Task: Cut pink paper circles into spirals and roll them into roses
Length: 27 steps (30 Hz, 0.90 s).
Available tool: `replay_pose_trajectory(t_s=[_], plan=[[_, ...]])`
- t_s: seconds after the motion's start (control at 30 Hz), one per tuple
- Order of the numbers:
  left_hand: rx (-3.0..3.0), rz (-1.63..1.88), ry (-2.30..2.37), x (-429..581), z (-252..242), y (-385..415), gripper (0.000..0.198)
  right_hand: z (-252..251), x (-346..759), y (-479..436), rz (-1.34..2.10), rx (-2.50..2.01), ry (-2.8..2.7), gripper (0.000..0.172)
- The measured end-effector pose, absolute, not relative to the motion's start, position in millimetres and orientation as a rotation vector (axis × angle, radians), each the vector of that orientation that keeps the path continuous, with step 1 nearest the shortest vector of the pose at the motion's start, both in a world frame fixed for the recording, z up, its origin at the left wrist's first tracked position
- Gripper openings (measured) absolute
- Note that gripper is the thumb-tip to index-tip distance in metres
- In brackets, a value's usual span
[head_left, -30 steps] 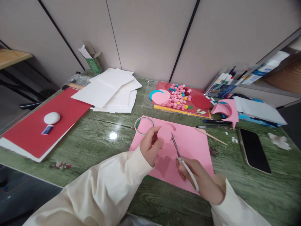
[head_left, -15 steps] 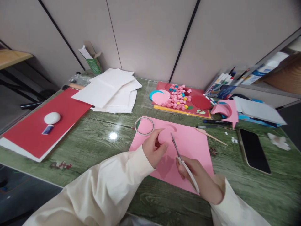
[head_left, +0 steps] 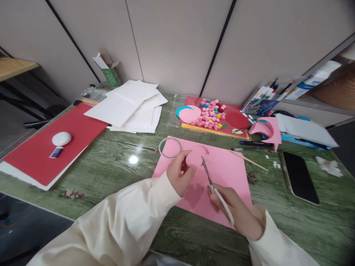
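Note:
My left hand [head_left: 181, 173] pinches a small round piece of pink paper [head_left: 195, 157] between thumb and fingers. The piece is held above a larger pink sheet [head_left: 227, 173] that lies on the table. My right hand [head_left: 233, 207] is closed around the white handles of a pair of scissors [head_left: 212, 183]. The blades point up and left, with their tips at the right edge of the round piece. Whether the blades are apart I cannot tell. A roll of tape [head_left: 170, 148] rests at the sheet's upper left corner.
Small pink, blue and yellow paper pieces [head_left: 209, 115] lie on a red sheet at the back. White papers [head_left: 130, 105] are piled left of them. Farther left, a white oval object [head_left: 61, 139] sits on red paper [head_left: 36, 155]. A phone [head_left: 299, 177] lies at right.
My left hand has shifted very slightly left and up, and the round paper has turned a little in it. My right hand and the scissors are almost where they were.

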State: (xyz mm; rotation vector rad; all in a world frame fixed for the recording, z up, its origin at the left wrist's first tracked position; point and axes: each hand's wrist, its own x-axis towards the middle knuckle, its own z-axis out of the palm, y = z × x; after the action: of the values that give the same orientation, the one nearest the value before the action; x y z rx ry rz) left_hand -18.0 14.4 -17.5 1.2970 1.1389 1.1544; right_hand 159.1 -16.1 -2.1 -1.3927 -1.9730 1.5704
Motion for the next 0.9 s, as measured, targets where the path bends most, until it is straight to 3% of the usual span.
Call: replay_pose_trajectory(t_s=[0.9], plan=[[1.281, 1.143, 1.121, -16.1, -17.5, 12.0, 0.032, -0.3, 156.8, -15.2, 1.556, -1.372, -1.938, 0.040]])
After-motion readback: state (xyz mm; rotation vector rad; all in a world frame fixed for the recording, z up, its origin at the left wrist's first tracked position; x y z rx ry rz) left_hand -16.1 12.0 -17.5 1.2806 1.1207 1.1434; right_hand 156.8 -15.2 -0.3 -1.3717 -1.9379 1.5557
